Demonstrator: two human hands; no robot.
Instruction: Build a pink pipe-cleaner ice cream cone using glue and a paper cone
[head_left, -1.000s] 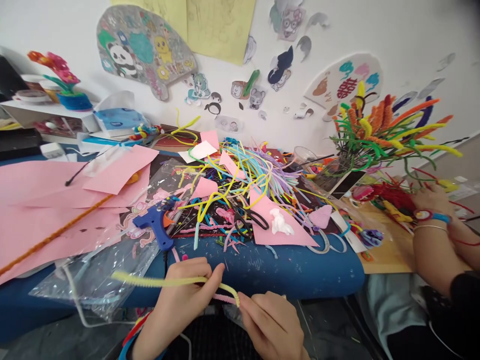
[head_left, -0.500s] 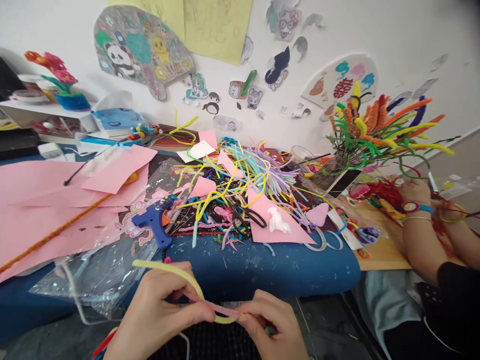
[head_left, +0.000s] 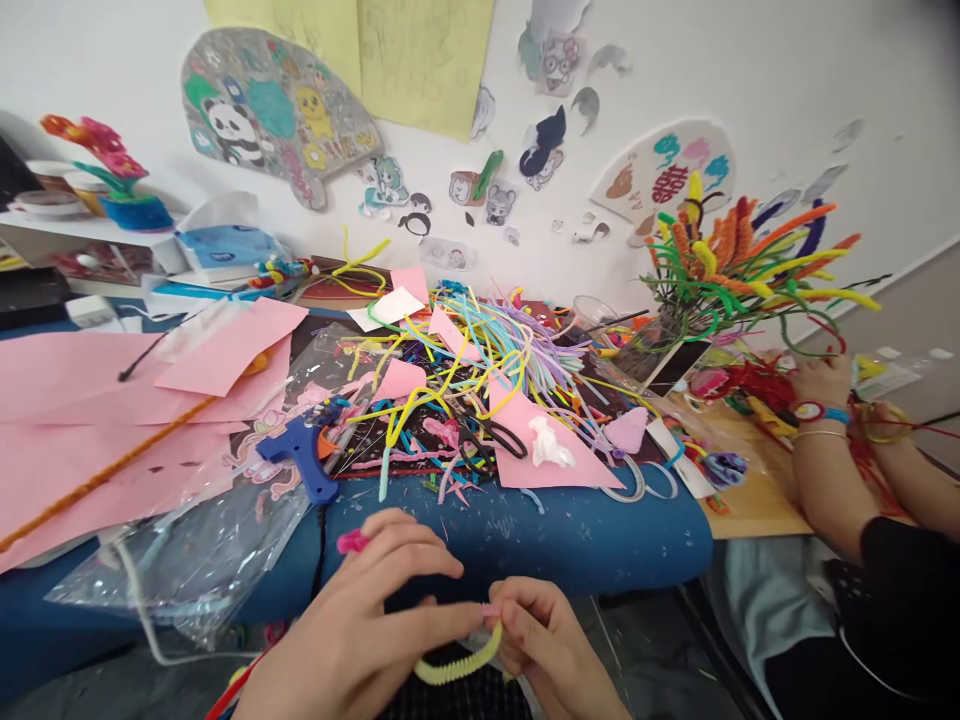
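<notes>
Yellow fuzzy strip, head view: a ridged pale yellow strip point(head_left: 459, 672) sags in a U below the two hands, low in the middle of the view, in front of the blue table edge point(head_left: 585, 550).
Long axis: curved, running mainly left to right; its left part goes in under the left hand point(head_left: 367, 620), and its right part climbs steeply to the fingertips of the right hand point(head_left: 551, 640).
Pink strip: a short bit of pink strip point(head_left: 490, 610) shows above the yellow strip's right part, lying about level and pointing into the right fingertips.
Left hand: upper fingers spread wide and arched, one finger stretched rightward to the pink strip; the thumb is hidden, so its grip cannot be told.
Right hand: thumb and forefinger narrowed to a pinch on the pink strip and the yellow strip's right part.
Blue glue gun: the blue glue gun point(head_left: 304, 455) lies beyond the left hand, handle toward the person.
Black scissors: black-handled scissors point(head_left: 491, 440) lie beside pink paper point(head_left: 525, 465) bearing a white crumpled lump point(head_left: 551, 443).
Right side: another person's hands point(head_left: 821, 385) are at red strands point(head_left: 765, 380).
</notes>
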